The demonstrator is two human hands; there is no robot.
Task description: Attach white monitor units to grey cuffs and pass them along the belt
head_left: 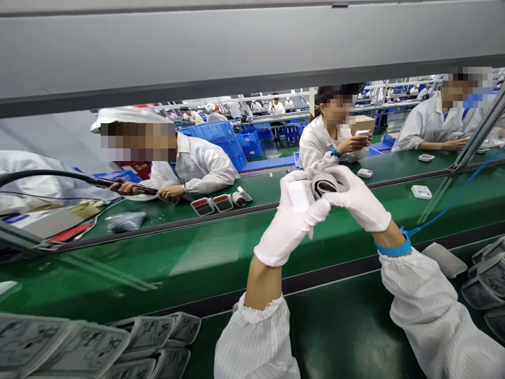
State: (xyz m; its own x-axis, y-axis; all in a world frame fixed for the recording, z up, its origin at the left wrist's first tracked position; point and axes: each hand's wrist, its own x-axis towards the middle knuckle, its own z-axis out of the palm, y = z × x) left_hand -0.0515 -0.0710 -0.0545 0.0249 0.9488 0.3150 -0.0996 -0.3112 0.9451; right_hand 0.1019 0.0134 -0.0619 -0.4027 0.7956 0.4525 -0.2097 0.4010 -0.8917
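Both my gloved hands are raised over the green conveyor belt, closed around one wrist blood pressure monitor. Its white body sits in my left hand, with the thumb pressed along the near side. My right hand grips the rolled grey cuff from the right. The fingers hide part of the device. A blue wrist strap with a cord circles my right wrist.
Grey-clear plastic trays are stacked at the lower left, more cases at the right. A white unit lies on the belt. Across it, co-workers in white coats sit by several monitors. A grey beam spans overhead.
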